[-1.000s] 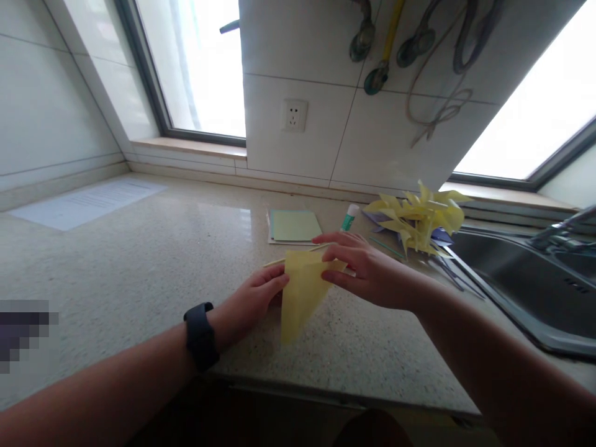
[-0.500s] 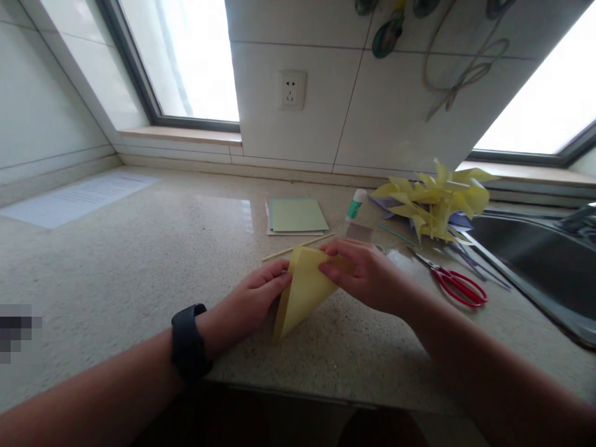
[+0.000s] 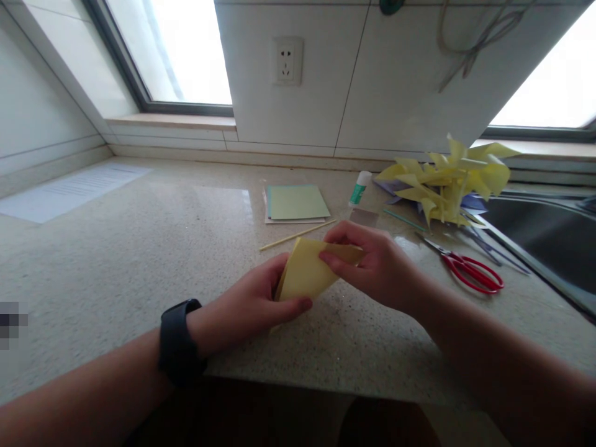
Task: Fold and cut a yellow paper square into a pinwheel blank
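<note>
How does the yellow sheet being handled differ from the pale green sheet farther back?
The yellow sheet is held in the left hand and right hand; the pale green sheet is untouched.
The yellow sheet is tilted, bent or folded over; the pale green sheet lies flat.
The yellow sheet is warmer in color; the pale green sheet is cooler.
Both look like paper.

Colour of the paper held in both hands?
Pale yellow; the paper shows best in the head view.
</note>
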The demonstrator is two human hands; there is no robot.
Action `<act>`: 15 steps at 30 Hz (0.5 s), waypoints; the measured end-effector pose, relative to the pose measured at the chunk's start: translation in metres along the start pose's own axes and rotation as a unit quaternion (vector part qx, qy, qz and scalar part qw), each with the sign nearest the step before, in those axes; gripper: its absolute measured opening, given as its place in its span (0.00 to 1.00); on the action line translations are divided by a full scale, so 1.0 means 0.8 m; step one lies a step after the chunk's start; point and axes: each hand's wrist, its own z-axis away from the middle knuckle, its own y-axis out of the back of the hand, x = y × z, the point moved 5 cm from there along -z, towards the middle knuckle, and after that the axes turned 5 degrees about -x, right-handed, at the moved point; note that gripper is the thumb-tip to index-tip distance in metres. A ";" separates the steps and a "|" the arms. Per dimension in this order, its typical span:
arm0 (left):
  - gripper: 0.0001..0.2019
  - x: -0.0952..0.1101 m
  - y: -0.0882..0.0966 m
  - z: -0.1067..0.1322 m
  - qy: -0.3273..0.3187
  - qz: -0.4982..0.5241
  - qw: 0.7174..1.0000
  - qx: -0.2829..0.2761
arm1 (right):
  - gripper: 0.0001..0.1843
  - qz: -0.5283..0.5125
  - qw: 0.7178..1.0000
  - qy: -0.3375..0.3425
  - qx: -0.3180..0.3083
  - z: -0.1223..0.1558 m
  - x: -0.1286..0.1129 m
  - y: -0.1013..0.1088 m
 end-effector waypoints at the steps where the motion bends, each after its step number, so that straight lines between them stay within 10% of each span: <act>1: 0.22 0.000 0.000 0.001 0.002 -0.012 1.000 0.001 | 0.04 -0.003 1.000 0.000 0.003 0.001 0.000 0.000; 8: 0.23 -0.001 0.000 0.005 0.005 -0.038 0.999 -0.005 | 0.16 -0.031 0.999 -0.009 0.019 0.002 -0.002 0.002; 15: 0.22 0.002 -0.001 0.008 -0.004 -0.088 0.996 -0.018 | 0.09 -0.057 0.997 -0.033 -0.041 0.003 -0.011 0.008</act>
